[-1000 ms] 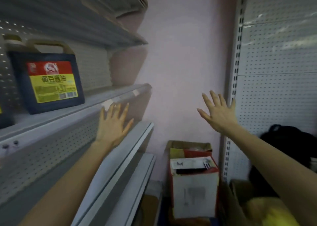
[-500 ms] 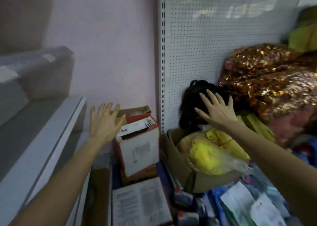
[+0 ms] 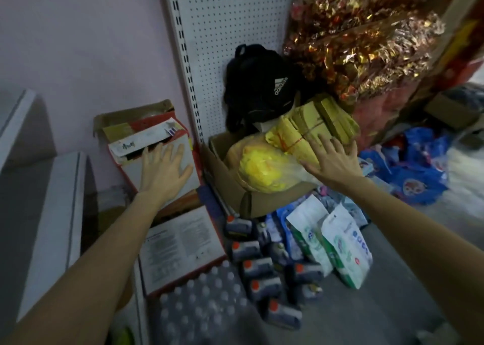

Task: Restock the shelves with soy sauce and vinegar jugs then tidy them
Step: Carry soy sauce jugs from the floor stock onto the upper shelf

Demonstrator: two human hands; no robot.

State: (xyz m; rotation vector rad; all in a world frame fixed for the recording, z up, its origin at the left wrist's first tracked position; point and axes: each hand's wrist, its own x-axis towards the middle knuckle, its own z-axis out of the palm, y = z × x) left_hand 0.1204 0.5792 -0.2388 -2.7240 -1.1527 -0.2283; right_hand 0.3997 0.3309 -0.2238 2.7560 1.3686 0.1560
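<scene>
Several dark jugs [image 3: 258, 268] with orange-red caps stand in rows on the grey floor at lower centre. My left hand [image 3: 163, 172] is raised with straight, spread fingers in front of a red and white carton [image 3: 136, 148]. My right hand [image 3: 332, 158] is also spread flat, held above a cardboard box [image 3: 230, 187] with yellow bags in it. Neither hand holds anything. Both hands are well above and behind the jugs. The white shelf edges [image 3: 65, 213] run along the left side.
A shrink-wrapped pack of water bottles [image 3: 207, 308] sits at bottom centre beside a flat printed box [image 3: 180, 247]. White and green refill pouches [image 3: 337, 245] lie right of the jugs. A black backpack [image 3: 259, 88], gold foil packs [image 3: 361, 38] and blue bags [image 3: 419, 172] crowd the back.
My view has swung right and down, from the shelf with a soy sauce jug to the cluttered floor. Both hands stay spread and empty, now lower in front of the boxes.
</scene>
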